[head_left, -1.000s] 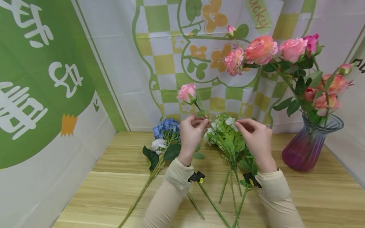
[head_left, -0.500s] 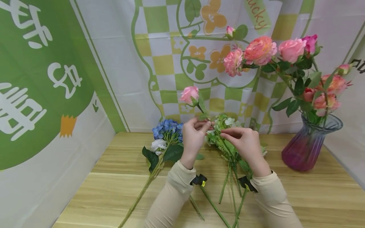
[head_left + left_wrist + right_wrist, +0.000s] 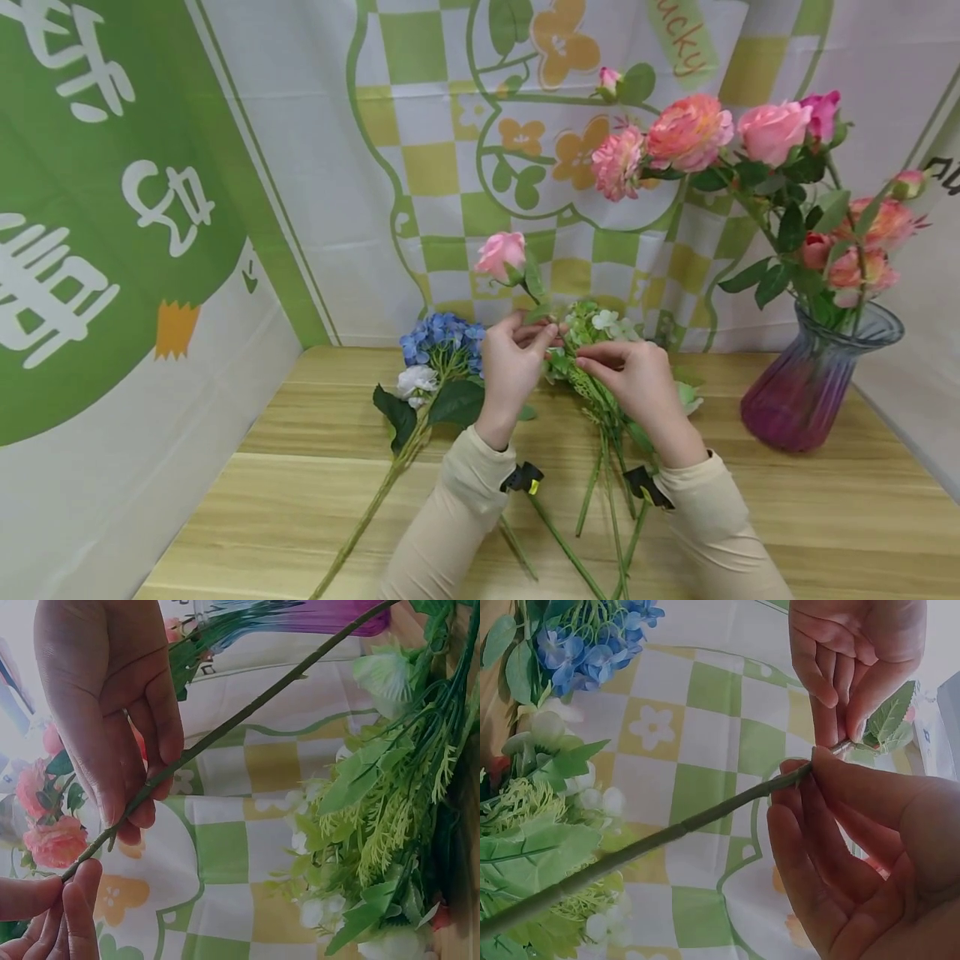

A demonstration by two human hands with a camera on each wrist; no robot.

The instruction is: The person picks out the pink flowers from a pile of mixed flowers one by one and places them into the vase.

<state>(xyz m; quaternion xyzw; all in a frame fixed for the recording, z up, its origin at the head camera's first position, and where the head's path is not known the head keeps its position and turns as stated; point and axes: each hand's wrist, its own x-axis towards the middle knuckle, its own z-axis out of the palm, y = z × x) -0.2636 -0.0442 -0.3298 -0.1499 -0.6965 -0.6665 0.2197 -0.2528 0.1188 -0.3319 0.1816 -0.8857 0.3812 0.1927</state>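
Note:
My left hand (image 3: 512, 358) pinches the green stem of a pink rose (image 3: 501, 256) just below its leaves, the bloom tilted up and to the left. Lower on the same stem, my right hand (image 3: 645, 392) pinches with thumb and fingertips. In the right wrist view the stem (image 3: 682, 825) runs from both hands toward the lower left. From the left wrist, the stem (image 3: 247, 712) passes the fingers of the right hand (image 3: 112, 697) above the left hand (image 3: 45, 922). Behind the hands lies a bunch of white-and-green flowers (image 3: 600, 329).
A blue hydrangea (image 3: 442, 342) and a white flower (image 3: 417, 383) lie on the wooden table (image 3: 262, 500) at left. At right stands a blue-to-purple glass vase (image 3: 795, 392) with pink roses (image 3: 772, 132). Several cut stems reach toward the front. A printed cloth (image 3: 431, 167) hangs behind.
The right hand has moved left and down from the white-and-green flowers to the rose stem. The rose has shifted slightly right and down with the left hand.

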